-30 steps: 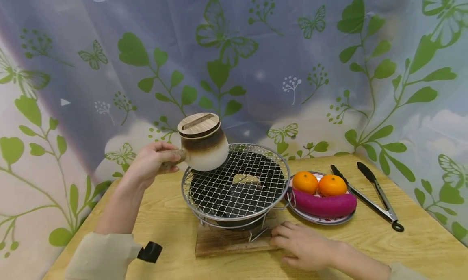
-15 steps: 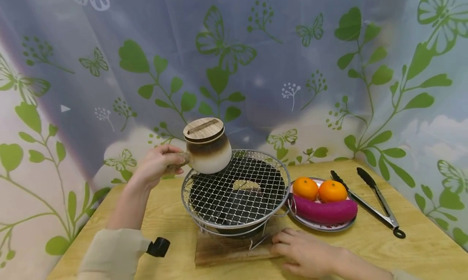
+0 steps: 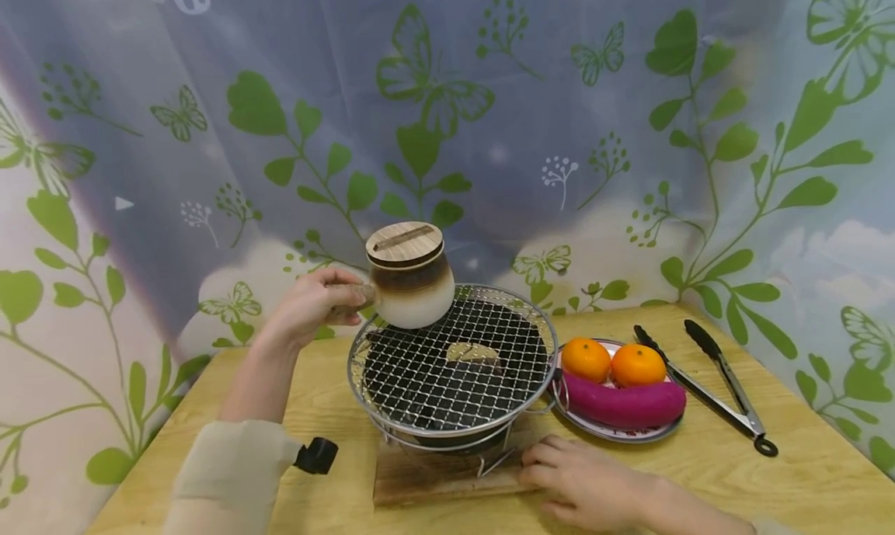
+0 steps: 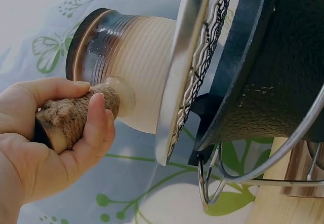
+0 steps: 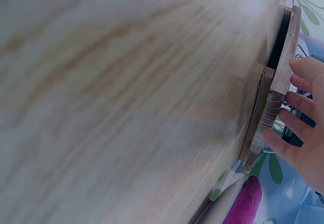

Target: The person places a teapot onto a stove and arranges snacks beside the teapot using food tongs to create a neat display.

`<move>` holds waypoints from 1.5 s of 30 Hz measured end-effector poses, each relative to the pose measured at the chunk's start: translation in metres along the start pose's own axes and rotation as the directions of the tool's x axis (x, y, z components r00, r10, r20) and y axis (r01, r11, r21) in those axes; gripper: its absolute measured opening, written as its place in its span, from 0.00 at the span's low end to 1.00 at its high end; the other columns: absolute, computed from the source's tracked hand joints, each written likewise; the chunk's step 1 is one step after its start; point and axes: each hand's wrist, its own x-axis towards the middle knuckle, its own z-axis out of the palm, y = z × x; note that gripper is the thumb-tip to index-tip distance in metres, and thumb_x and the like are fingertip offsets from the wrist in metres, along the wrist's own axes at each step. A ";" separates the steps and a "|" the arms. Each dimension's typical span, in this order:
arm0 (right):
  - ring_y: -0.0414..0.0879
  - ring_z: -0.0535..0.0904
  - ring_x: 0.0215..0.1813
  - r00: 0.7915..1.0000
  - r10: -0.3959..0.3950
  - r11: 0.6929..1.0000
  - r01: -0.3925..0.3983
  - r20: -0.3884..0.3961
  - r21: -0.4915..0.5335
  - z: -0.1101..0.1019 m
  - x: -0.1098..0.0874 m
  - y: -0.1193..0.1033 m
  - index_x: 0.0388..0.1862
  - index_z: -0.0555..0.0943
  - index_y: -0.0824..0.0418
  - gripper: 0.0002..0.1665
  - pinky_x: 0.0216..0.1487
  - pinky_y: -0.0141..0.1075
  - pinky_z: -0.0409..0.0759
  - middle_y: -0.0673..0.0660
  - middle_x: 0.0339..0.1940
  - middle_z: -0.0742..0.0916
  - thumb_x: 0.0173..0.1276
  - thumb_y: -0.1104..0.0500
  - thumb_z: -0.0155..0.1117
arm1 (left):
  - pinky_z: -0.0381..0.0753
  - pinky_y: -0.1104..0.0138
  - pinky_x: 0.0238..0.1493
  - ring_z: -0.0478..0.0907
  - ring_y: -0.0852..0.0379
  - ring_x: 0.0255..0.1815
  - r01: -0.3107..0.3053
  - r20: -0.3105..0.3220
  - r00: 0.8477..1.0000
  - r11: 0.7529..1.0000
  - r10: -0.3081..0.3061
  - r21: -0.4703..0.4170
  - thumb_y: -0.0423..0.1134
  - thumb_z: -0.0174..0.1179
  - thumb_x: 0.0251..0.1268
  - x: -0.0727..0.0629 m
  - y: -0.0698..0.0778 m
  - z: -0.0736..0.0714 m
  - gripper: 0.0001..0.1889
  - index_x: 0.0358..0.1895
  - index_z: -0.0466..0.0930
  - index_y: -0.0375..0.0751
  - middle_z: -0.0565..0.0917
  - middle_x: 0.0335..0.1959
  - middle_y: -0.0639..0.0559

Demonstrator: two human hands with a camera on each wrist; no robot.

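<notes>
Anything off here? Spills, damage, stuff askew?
No spills or damage visible. One oddity: a pale patch shows under the grill mesh, standing out because its surroundings are dark; can't tell what it is.

The left hand [image 3: 318, 302] is raised, with the left forearm [image 3: 262, 383] slanting up and inward from a pale sleeve [image 3: 227, 473] at lower left. Seen from the left wrist, its thumb and fingers [image 4: 96, 125] bend towards each other in a firm grip. The right hand [image 3: 583, 481] sits lower, back upward, its fingers [image 5: 298, 125] slightly bent and a little spread. The right forearm [image 3: 685, 505] runs in from the lower right, bare down to the wrist, with a cuff [image 3: 765, 526] showing at the bottom edge.
</notes>
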 end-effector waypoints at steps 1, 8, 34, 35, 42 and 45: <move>0.44 0.72 0.53 1.000 0.004 1.000 -0.004 0.006 0.007 0.000 0.000 0.000 0.54 0.76 0.50 0.20 0.53 0.41 0.75 0.50 0.53 0.77 0.63 0.50 0.60 | 0.81 0.64 0.39 0.77 0.58 0.29 -0.001 0.005 1.000 1.000 0.001 0.001 0.26 0.55 0.58 0.000 -0.001 0.001 0.13 0.47 0.69 0.28 0.71 0.41 0.42; 0.43 0.72 0.52 1.000 0.010 1.000 -0.009 -0.010 0.019 0.002 -0.001 -0.001 0.53 0.76 0.50 0.19 0.52 0.40 0.75 0.49 0.52 0.77 0.63 0.50 0.61 | 0.82 0.64 0.39 0.76 0.54 0.34 -0.027 0.033 0.999 1.000 0.027 0.006 0.26 0.54 0.57 0.003 -0.002 0.007 0.15 0.48 0.68 0.25 0.66 0.46 0.41; 0.43 0.73 0.50 0.992 -0.058 0.998 0.054 -0.109 -0.038 0.004 0.004 0.001 0.46 0.78 0.51 0.17 0.52 0.37 0.75 0.50 0.48 0.79 0.57 0.53 0.66 | 0.82 0.66 0.33 0.77 0.55 0.25 -0.001 0.015 1.000 1.000 0.001 0.024 0.26 0.56 0.55 0.002 0.003 0.014 0.18 0.49 0.67 0.24 0.73 0.39 0.38; 0.43 0.73 0.50 0.992 -0.062 0.998 0.058 -0.111 -0.040 0.004 0.004 0.001 0.46 0.78 0.51 0.17 0.51 0.37 0.75 0.50 0.48 0.79 0.57 0.53 0.66 | 0.82 0.67 0.33 0.77 0.56 0.24 0.003 0.015 1.000 1.000 -0.004 0.026 0.26 0.56 0.56 0.001 0.003 0.015 0.18 0.49 0.66 0.24 0.72 0.40 0.38; 0.44 0.73 0.50 0.993 -0.055 0.998 0.052 -0.103 -0.036 0.005 0.004 0.002 0.46 0.78 0.51 0.17 0.52 0.38 0.75 0.51 0.48 0.79 0.57 0.53 0.66 | 0.82 0.67 0.32 0.76 0.55 0.25 0.021 0.018 1.000 0.999 -0.022 0.047 0.26 0.56 0.55 0.000 0.007 0.017 0.18 0.49 0.66 0.25 0.72 0.41 0.36; 0.44 0.73 0.50 0.994 -0.045 0.999 0.042 -0.099 -0.031 0.004 0.003 0.001 0.46 0.78 0.51 0.17 0.52 0.39 0.75 0.51 0.48 0.79 0.57 0.53 0.65 | 0.81 0.67 0.32 0.77 0.54 0.26 0.027 0.018 0.999 0.998 -0.028 0.060 0.27 0.56 0.55 0.000 0.008 0.018 0.18 0.49 0.65 0.25 0.72 0.41 0.36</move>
